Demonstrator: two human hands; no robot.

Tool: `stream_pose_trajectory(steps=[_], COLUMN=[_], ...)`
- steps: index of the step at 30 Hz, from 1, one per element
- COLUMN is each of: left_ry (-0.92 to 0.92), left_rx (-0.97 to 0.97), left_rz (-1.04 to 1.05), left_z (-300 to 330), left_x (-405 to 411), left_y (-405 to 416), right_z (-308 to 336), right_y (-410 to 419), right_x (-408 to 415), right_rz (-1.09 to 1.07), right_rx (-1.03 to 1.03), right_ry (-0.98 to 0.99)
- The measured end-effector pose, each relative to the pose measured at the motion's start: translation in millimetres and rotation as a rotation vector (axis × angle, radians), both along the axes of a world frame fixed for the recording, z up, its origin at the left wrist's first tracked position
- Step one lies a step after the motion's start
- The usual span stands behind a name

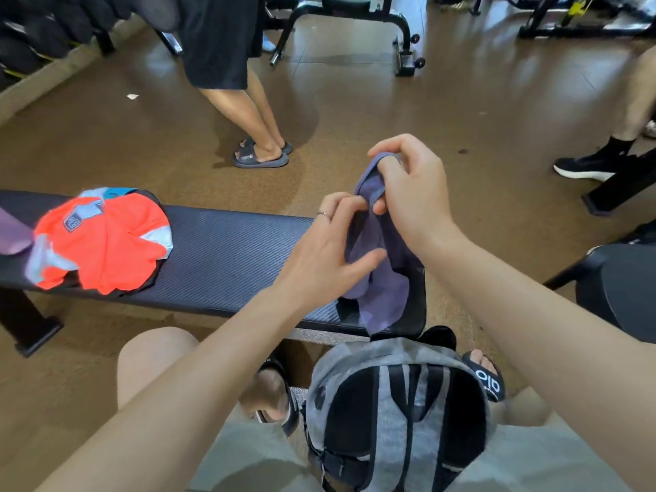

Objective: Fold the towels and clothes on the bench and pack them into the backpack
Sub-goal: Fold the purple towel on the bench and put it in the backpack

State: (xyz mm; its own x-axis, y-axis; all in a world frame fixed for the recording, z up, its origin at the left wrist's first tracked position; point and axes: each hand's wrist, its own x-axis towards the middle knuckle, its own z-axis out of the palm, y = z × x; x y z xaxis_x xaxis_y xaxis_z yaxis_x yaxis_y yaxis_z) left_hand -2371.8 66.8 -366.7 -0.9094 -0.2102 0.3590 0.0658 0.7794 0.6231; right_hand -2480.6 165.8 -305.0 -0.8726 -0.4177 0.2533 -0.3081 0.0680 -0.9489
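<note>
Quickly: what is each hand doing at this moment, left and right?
Left hand: fingers pinch the purple towel near its upper part.
Right hand: grips the towel's top edge, lifting it above the bench.

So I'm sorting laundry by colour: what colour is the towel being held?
Purple towel, held in both hands; the head view shows it.

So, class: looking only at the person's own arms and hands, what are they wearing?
Both forearms are bare, with no sleeves in view. The left hand wears a thin silver-coloured ring on one finger. The right hand shows no ring, watch or glove.
</note>
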Motion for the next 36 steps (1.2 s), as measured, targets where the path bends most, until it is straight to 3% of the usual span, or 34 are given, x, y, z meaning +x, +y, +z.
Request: stream_pose_trajectory(steps=[6, 14, 24, 28, 36], left_ry=[0.099, 0.163, 0.02, 0.012, 0.052], left_rx=[-0.036, -0.202, -0.251, -0.055, 0.049], left_rz=[0.302, 0.184, 0.21, 0.237, 0.357], left_z=[11.2, 10.1, -8.4, -13.5, -14.3], left_x=[-12.1, -1.4, -8.9, -4.5, -8.0], left_y=[14.3, 10.9, 8.6, 20.5, 29.9], right_z=[-2.2, -6.7, -8.3, -7.9, -8.8], right_y=[1.9, 2.2, -0.3, -1.5, 0.2], right_x=[3.3, 2.1, 9.0, 8.6, 15.0], right_rz=[0.009, 0.007, -0.005, -0.015, 0.028], right_rx=[0.026, 0.053, 0.085, 0.055, 0.068], right_ry=[0.044, 0.153, 0.285, 0.263, 0.244])
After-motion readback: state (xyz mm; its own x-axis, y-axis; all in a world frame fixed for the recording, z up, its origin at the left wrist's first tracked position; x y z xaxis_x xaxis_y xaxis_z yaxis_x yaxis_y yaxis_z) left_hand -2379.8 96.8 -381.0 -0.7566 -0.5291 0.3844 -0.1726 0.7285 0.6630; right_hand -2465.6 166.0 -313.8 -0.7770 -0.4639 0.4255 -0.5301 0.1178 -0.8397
